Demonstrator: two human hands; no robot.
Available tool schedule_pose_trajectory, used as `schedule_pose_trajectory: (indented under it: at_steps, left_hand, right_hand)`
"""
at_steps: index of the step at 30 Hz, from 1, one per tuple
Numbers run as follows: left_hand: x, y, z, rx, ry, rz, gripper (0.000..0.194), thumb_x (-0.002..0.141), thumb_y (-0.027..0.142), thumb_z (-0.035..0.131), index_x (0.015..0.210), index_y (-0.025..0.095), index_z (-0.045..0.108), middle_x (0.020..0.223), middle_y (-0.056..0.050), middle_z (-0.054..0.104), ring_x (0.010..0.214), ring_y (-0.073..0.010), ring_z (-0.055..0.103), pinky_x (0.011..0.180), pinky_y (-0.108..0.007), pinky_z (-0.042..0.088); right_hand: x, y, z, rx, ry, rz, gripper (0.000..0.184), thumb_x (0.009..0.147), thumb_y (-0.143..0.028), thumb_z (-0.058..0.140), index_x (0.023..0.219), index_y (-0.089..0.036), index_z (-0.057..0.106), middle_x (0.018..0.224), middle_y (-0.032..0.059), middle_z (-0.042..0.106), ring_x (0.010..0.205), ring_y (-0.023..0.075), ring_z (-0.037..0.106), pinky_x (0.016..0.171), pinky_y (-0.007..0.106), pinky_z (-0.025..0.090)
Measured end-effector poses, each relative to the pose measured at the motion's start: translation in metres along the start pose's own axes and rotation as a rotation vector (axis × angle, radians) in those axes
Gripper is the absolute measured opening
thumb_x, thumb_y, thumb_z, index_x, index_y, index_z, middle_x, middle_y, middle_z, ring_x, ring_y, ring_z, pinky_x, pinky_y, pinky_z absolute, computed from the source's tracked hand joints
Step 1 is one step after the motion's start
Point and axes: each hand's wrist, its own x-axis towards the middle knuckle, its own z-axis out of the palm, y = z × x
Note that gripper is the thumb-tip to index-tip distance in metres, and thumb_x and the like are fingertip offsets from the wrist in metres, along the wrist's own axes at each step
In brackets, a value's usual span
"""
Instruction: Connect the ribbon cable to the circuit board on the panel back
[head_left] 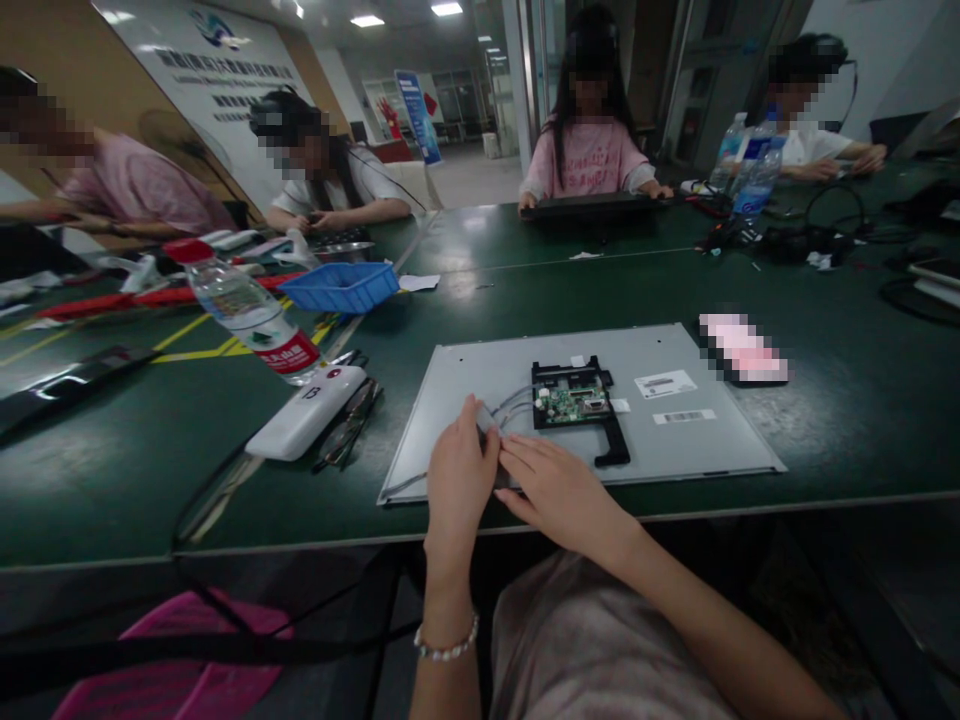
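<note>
A flat grey panel [480,375], looking like the back of a display, lies at the table's near edge. On it sits a green circuit board [576,402] in a black plastic bracket [616,440]. Thin grey cables [514,400] run from the board's left side toward my hands. My left hand [459,470] is closed around the cables over the panel's lower left part. Against its fingertips, my right hand [555,485] has its fingers pressed together, thumb underneath; what lies between them is mostly hidden. Another cable stretch [405,487] shows at the panel's lower left corner.
Left of the panel are a white power bank [307,412], eyeglasses [349,425], a water bottle [251,315] and a blue tray [345,290]. A phone [742,348] lies to the right. Several people sit around the green table [510,285]; one opposite holds a dark panel [596,207].
</note>
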Motion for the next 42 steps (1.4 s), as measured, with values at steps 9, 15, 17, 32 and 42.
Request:
schedule_pose_trajectory:
  at_steps: [9,15,17,32,42]
  left_hand:
    - [-0.003,0.000,0.001,-0.039,0.068,0.051,0.049,0.092,0.026,0.045,0.138,0.014,0.033,0.130,-0.019,0.052,0.119,-0.0297,0.052,0.098,-0.046,0.044]
    - [-0.007,0.007,-0.011,-0.224,0.147,0.075,0.034,0.091,0.022,0.045,0.126,0.020,0.046,0.127,-0.012,0.050,0.124,-0.0237,0.047,0.107,-0.042,0.038]
    - [-0.009,0.008,-0.014,-0.230,0.174,0.081,0.030,0.091,0.021,0.045,0.121,0.022,0.050,0.126,-0.010,0.050,0.124,-0.0233,0.047,0.107,-0.042,0.037]
    - [-0.019,0.013,-0.016,0.031,0.024,0.187,0.031,0.081,0.016,0.055,0.111,0.022,0.059,0.109,-0.009,0.059,0.099,-0.0273,0.053,0.086,-0.042,0.044]
    - [0.000,0.003,-0.032,0.168,0.210,0.137,0.020,0.093,0.025,0.044,0.093,0.020,0.064,0.093,-0.007,0.064,0.088,-0.0231,0.058,0.080,-0.035,0.042]
  right_hand:
    - [0.001,-0.002,-0.005,0.018,0.006,0.000,0.038,0.088,-0.020,0.052,0.125,-0.010,0.053,0.128,0.0162,0.058,0.121,0.0258,0.052,0.105,0.044,0.042]
    - [0.000,-0.005,-0.010,0.044,0.007,0.009,0.034,0.086,-0.019,0.055,0.119,-0.010,0.056,0.133,0.0171,0.052,0.124,0.0264,0.049,0.106,0.042,0.042]
    - [0.000,-0.005,-0.011,0.061,0.012,0.003,0.034,0.086,-0.018,0.054,0.119,-0.010,0.056,0.135,0.0173,0.050,0.127,0.0262,0.046,0.108,0.042,0.040]
    - [-0.006,0.001,-0.017,0.370,0.293,0.143,0.023,0.089,-0.015,0.048,0.099,-0.022,0.066,0.118,0.0065,0.063,0.112,0.0189,0.057,0.100,0.037,0.045]
    - [-0.007,0.000,-0.018,0.377,0.269,0.136,0.023,0.089,-0.014,0.048,0.097,-0.021,0.068,0.115,0.0073,0.065,0.109,0.0183,0.058,0.098,0.034,0.046]
